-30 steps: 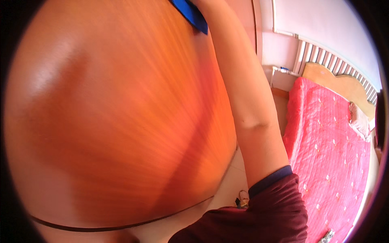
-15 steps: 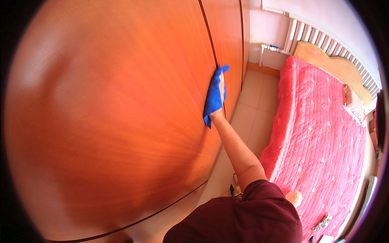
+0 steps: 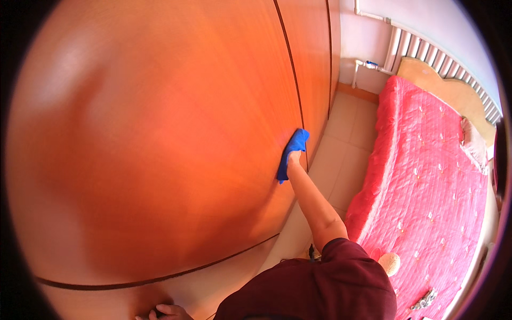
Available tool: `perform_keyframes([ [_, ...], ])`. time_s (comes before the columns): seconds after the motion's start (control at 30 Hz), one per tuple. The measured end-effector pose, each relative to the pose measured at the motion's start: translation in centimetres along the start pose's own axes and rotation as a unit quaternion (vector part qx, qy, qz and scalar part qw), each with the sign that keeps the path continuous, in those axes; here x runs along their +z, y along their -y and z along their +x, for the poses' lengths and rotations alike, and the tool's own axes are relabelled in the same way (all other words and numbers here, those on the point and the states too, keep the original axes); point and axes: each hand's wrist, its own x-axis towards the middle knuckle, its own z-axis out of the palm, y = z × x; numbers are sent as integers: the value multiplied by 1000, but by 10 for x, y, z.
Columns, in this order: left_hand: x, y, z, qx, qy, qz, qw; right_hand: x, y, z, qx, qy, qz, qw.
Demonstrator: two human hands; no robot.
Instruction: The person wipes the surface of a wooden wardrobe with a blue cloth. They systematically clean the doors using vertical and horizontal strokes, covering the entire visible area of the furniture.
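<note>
A blue cloth (image 3: 296, 140) lies pressed against the glossy orange-brown wooden cabinet door (image 3: 202, 160), close to a dark vertical seam. My right hand (image 3: 293, 158) is on the cloth, its arm stretched forward and its fingers mostly hidden by the fabric. At the bottom edge, my left hand (image 3: 169, 312) shows only in part, beside the lower wooden panel. Its visible fingers are a little bent and apart, and I see nothing in them.
A bed with a pink quilt (image 3: 421, 197) stands on the right, with a wooden headboard (image 3: 448, 80) and a pillow (image 3: 473, 145). Pale floor tiles (image 3: 341, 144) run between bed and cabinet. A white radiator (image 3: 426, 50) and pipes line the far wall. A round beige object (image 3: 390, 263) sits at the near bed edge.
My right hand has slid the cloth down and nearer along the door, and the cloth looks more bunched. My left hand has come into view at the bottom. The whole view has shifted slightly.
</note>
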Motion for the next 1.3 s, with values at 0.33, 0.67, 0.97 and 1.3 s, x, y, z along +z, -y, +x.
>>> perform_keyframes([
  [0.33,-14,12,1,42,2,7,999,57,105,-226,-462,169,-102,864],
  [0.67,-14,8,5,36,-10,-44,998,60,87,-426,-802,390,-78,446],
  [0.97,-17,3,4,38,7,-51,998,38,62,-319,-790,360,-124,480],
  [1.3,3,12,-29,-13,-8,-42,999,-4,-15,-101,-688,182,-207,671],
])
